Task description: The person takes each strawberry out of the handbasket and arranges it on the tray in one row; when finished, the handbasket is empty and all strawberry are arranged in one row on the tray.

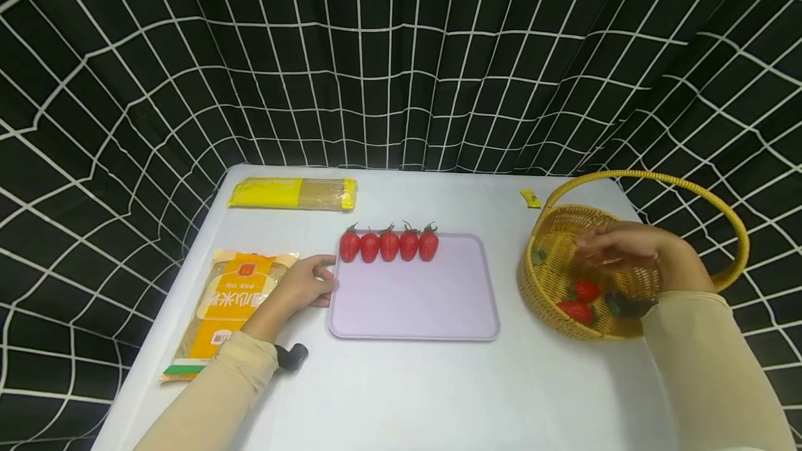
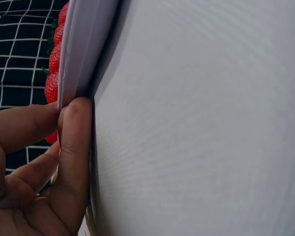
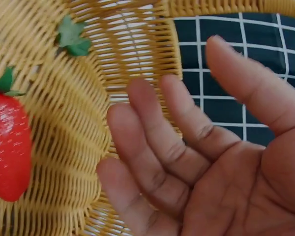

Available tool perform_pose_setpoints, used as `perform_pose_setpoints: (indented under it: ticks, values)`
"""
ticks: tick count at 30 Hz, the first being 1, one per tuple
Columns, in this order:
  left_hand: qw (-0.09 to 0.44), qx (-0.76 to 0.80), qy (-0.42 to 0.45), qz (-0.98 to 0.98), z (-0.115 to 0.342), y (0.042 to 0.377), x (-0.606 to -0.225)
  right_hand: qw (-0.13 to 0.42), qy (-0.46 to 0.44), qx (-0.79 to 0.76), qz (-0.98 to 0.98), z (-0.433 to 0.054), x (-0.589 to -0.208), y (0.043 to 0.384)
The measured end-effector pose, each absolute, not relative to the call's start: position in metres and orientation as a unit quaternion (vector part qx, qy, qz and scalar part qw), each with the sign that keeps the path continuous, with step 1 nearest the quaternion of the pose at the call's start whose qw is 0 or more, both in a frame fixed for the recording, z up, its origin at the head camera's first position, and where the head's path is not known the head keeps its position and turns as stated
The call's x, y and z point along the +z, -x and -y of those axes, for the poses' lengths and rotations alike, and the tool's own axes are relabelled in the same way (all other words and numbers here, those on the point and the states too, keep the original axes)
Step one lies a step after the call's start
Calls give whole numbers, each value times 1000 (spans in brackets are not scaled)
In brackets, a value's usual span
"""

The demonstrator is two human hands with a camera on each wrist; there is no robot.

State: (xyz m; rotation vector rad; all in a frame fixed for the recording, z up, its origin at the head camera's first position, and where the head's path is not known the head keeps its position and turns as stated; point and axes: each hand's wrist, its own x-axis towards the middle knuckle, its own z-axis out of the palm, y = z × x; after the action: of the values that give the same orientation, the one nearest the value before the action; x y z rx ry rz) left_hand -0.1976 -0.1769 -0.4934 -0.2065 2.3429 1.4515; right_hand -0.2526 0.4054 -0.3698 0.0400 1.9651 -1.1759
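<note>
A row of several red strawberries (image 1: 389, 246) lies along the far left edge of a pale purple tray (image 1: 413, 305), leafy ends pointing away. My left hand (image 1: 308, 282) pinches the tray's left rim between thumb and fingers; the left wrist view shows the rim (image 2: 74, 59) between them. On the right, my right hand (image 1: 626, 246) hovers over a wicker basket (image 1: 532, 291), its fingers spread loosely with nothing in them. Inside the basket are red strawberries (image 1: 575, 311) and a loose green leaf cap (image 3: 73, 37). My wrist hides part of the basket's near right side.
A yellow noodle packet (image 1: 266, 193) lies at the back left. An orange-and-clear food bag (image 1: 234, 294) and a small black object (image 1: 292, 357) lie by my left forearm. A small yellow sachet (image 1: 530, 198) sits behind the basket, whose tall handle (image 1: 683, 190) arches up on the right.
</note>
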Motion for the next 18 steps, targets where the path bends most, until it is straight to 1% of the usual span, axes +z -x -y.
perform_pose_setpoints:
  ticks: [4,10,14,18]
  values:
    - [190,514,75,-833,177,197,-496,429,-36,-459,-777,-417,-381,258]
    - [194,521,66,-829,168,198,-496,476,-130,-426,-758,-436,-400,245]
    - [191,522,69,-829,171,199,-494,493,-163,-433,-737,-432,-406,241]
    - [193,519,75,-829,177,199,-494,532,-167,-443,-702,-415,-411,242]
